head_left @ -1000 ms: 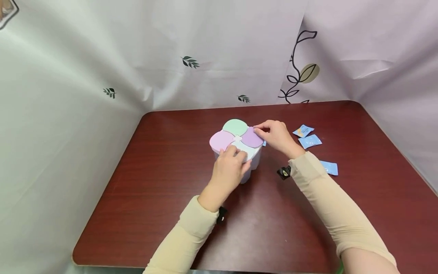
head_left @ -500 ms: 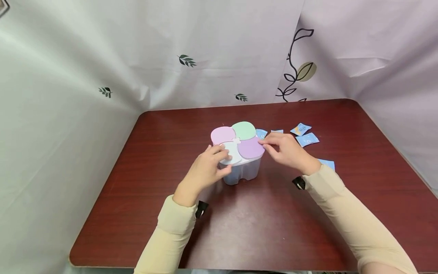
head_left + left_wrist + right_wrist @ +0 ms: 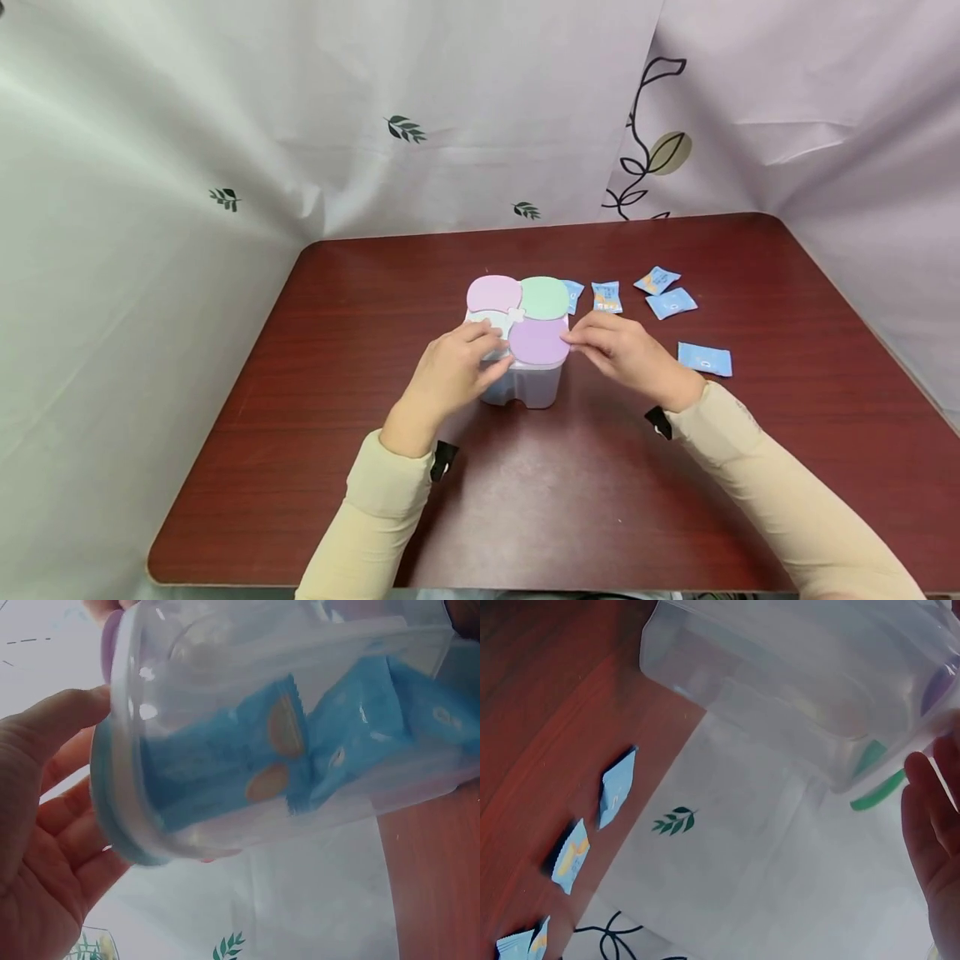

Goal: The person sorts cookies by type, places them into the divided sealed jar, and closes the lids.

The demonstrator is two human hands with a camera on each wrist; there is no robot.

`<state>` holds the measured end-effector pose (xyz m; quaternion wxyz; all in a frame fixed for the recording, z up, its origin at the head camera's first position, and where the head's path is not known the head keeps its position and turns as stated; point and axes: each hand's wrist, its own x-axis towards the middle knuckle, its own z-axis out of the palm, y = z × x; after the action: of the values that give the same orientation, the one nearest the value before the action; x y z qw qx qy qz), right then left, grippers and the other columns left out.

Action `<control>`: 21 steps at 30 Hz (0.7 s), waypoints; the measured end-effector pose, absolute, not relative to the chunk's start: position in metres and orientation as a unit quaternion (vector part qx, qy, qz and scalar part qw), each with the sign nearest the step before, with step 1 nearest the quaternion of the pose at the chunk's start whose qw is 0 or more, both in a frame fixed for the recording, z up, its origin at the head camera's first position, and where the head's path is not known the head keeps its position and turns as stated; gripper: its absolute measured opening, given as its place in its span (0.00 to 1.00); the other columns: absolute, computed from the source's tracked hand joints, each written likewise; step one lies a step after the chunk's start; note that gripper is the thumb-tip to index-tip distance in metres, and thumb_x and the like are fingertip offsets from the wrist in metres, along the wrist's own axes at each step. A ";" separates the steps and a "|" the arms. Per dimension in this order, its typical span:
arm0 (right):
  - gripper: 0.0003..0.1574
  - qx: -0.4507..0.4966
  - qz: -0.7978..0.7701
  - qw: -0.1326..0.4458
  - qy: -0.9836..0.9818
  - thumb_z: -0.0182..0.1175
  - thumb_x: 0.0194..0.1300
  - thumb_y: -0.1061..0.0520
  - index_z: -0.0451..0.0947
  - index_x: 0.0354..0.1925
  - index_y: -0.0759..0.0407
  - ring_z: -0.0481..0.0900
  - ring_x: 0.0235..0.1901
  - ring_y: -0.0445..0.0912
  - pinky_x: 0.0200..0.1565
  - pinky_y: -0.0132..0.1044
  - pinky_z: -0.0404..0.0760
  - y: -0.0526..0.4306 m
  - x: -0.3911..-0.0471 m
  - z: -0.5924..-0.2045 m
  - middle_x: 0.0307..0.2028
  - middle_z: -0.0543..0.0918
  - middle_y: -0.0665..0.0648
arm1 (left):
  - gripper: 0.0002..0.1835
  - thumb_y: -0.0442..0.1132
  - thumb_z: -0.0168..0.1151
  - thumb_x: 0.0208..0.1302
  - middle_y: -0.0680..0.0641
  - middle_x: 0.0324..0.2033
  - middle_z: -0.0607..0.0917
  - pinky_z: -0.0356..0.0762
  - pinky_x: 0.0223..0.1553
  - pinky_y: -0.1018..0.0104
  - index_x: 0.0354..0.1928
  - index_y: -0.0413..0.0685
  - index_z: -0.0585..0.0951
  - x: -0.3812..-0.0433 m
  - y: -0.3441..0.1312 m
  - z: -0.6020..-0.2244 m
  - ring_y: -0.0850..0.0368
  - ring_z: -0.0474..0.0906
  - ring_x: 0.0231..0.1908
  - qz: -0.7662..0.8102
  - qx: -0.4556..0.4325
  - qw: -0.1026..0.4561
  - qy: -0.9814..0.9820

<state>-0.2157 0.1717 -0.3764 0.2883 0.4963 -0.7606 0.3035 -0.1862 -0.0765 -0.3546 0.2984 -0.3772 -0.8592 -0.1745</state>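
Note:
A clear plastic storage box [image 3: 540, 387] stands on the table, topped by petal-shaped lids in pink [image 3: 494, 293], green [image 3: 545, 297], purple [image 3: 539, 342] and pale blue [image 3: 491, 320]. All lids are down. My left hand [image 3: 447, 371] lies over the pale blue lid, fingers loosely bent on its top and thumb near the rim. At the purple lid's right edge, my right hand [image 3: 626, 354] pinches with thumb and fingertips. Through the wall in the left wrist view, blue snack packets [image 3: 225, 761] show inside, under the pale blue lid. In the right wrist view, the compartment [image 3: 780, 697] nearby looks unfilled.
Several blue snack packets lie right of the box: one [image 3: 573, 295] close behind it, another [image 3: 607, 297] beside that, a pair [image 3: 671, 302] farther right, and one [image 3: 705, 359] near my right wrist. The dark red table [image 3: 337, 350] meets white printed sheeting [image 3: 450, 167] behind.
The box has turned clockwise as seen from above, bringing the purple lid toward me. My right hand has come nearer with that lid; my left hand has shifted left.

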 end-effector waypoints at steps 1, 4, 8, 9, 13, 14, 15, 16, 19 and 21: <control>0.12 0.503 0.302 0.296 -0.754 0.55 0.59 0.58 0.79 0.35 0.66 0.74 0.29 0.46 0.31 0.32 0.73 0.171 -0.215 -0.377 0.31 0.76 0.57 | 0.06 0.39 0.67 0.45 0.50 0.30 0.79 0.75 0.32 0.65 0.27 0.46 0.81 -0.186 -0.076 -0.355 0.57 0.76 0.38 -0.176 -0.379 0.301 -0.857; 0.18 0.512 0.300 0.316 -0.740 0.51 0.61 0.52 0.79 0.34 0.66 0.73 0.28 0.46 0.30 0.30 0.72 0.168 -0.213 -0.378 0.30 0.75 0.57 | 0.07 0.39 0.67 0.46 0.50 0.32 0.80 0.75 0.33 0.65 0.29 0.46 0.82 -0.187 -0.076 -0.357 0.56 0.77 0.40 -0.181 -0.383 0.299 -0.855; 0.18 0.506 0.299 0.326 -0.741 0.53 0.59 0.51 0.80 0.33 0.66 0.73 0.28 0.46 0.30 0.31 0.72 0.163 -0.212 -0.379 0.30 0.74 0.57 | 0.09 0.38 0.66 0.48 0.48 0.36 0.81 0.74 0.38 0.65 0.33 0.45 0.83 -0.188 -0.079 -0.357 0.55 0.75 0.44 -0.192 -0.382 0.282 -0.859; 0.18 0.503 0.298 0.326 -0.743 0.55 0.58 0.51 0.80 0.33 0.66 0.73 0.29 0.46 0.30 0.31 0.72 0.161 -0.212 -0.380 0.31 0.74 0.57 | 0.10 0.38 0.66 0.48 0.48 0.37 0.81 0.73 0.39 0.65 0.34 0.45 0.83 -0.188 -0.079 -0.357 0.55 0.75 0.45 -0.195 -0.381 0.273 -0.862; 0.17 0.502 0.291 0.327 -0.746 0.55 0.58 0.51 0.80 0.33 0.65 0.73 0.32 0.47 0.33 0.32 0.74 0.155 -0.211 -0.380 0.33 0.74 0.58 | 0.15 0.41 0.67 0.45 0.48 0.40 0.80 0.72 0.42 0.65 0.37 0.44 0.82 -0.190 -0.083 -0.356 0.54 0.73 0.47 -0.202 -0.373 0.244 -0.872; 0.17 0.505 0.288 0.329 -0.744 0.55 0.59 0.51 0.80 0.33 0.65 0.73 0.33 0.47 0.33 0.33 0.74 0.153 -0.211 -0.380 0.34 0.74 0.58 | 0.17 0.42 0.68 0.43 0.47 0.40 0.80 0.71 0.43 0.65 0.38 0.44 0.82 -0.191 -0.084 -0.356 0.54 0.73 0.47 -0.203 -0.374 0.239 -0.873; 0.17 0.509 0.282 0.332 -0.743 0.54 0.59 0.51 0.80 0.33 0.65 0.73 0.34 0.47 0.34 0.33 0.74 0.151 -0.211 -0.380 0.34 0.74 0.59 | 0.18 0.43 0.68 0.42 0.47 0.40 0.80 0.71 0.43 0.65 0.38 0.44 0.82 -0.191 -0.085 -0.356 0.54 0.73 0.47 -0.205 -0.375 0.235 -0.873; 0.17 0.514 0.277 0.335 -0.740 0.54 0.60 0.51 0.79 0.34 0.65 0.73 0.35 0.48 0.35 0.33 0.74 0.150 -0.212 -0.380 0.35 0.75 0.59 | 0.20 0.44 0.69 0.40 0.47 0.40 0.80 0.71 0.44 0.66 0.38 0.44 0.82 -0.193 -0.086 -0.356 0.54 0.73 0.47 -0.208 -0.376 0.233 -0.872; 0.17 0.532 0.254 0.345 -0.730 0.53 0.61 0.52 0.79 0.35 0.65 0.74 0.39 0.50 0.40 0.36 0.74 0.146 -0.214 -0.379 0.37 0.76 0.60 | 0.23 0.44 0.70 0.37 0.46 0.40 0.81 0.68 0.46 0.67 0.39 0.42 0.82 -0.196 -0.089 -0.358 0.52 0.73 0.47 -0.230 -0.384 0.228 -0.864; 0.16 0.546 0.239 0.355 -0.720 0.53 0.61 0.53 0.78 0.36 0.66 0.75 0.40 0.51 0.42 0.38 0.73 0.145 -0.216 -0.379 0.37 0.77 0.60 | 0.25 0.44 0.71 0.35 0.45 0.39 0.81 0.67 0.48 0.69 0.39 0.40 0.81 -0.199 -0.091 -0.359 0.52 0.73 0.48 -0.250 -0.389 0.223 -0.858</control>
<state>-0.2155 0.1447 -0.3792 0.3552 0.5461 -0.7200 0.2393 -0.1988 -0.0915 -0.3588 0.2232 -0.3895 -0.8580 -0.2497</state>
